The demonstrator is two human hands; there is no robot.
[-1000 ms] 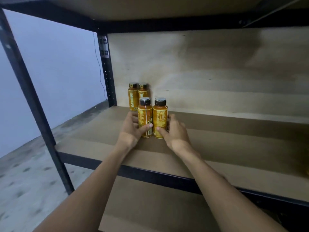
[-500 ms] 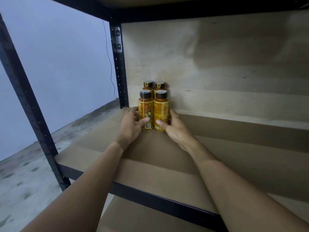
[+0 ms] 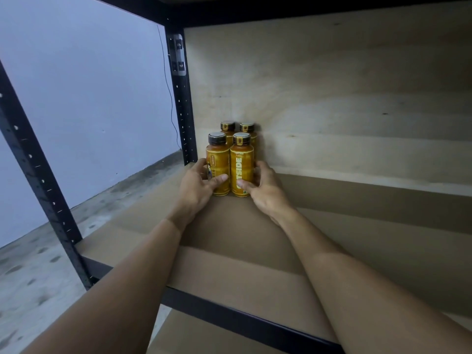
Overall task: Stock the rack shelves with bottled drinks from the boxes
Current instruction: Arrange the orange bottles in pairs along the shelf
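Several orange bottles with dark caps stand in the back left corner of the wooden shelf [image 3: 255, 238]. My left hand [image 3: 198, 186] grips the front left bottle [image 3: 217, 162], thumb across its front. The front right bottle [image 3: 241, 166], labelled in white letters, is held by my right hand [image 3: 264, 191]. Both front bottles stand upright and touch each other. Directly behind them are two more bottles, the rear left bottle [image 3: 227, 127] and the rear right bottle [image 3: 247, 129], close to the back panel; only their caps and shoulders show.
A black metal upright [image 3: 181, 103] stands just left of the bottles, and another black upright [image 3: 38, 175] is at the shelf's front left. The wooden back panel [image 3: 332, 111] closes the rear. A black front rail [image 3: 229, 318] edges the shelf. Grey floor lies to the left.
Both hands have slid the two front bottles back along the shelf until they stand right against the rear pair. My view has moved closer to the corner.
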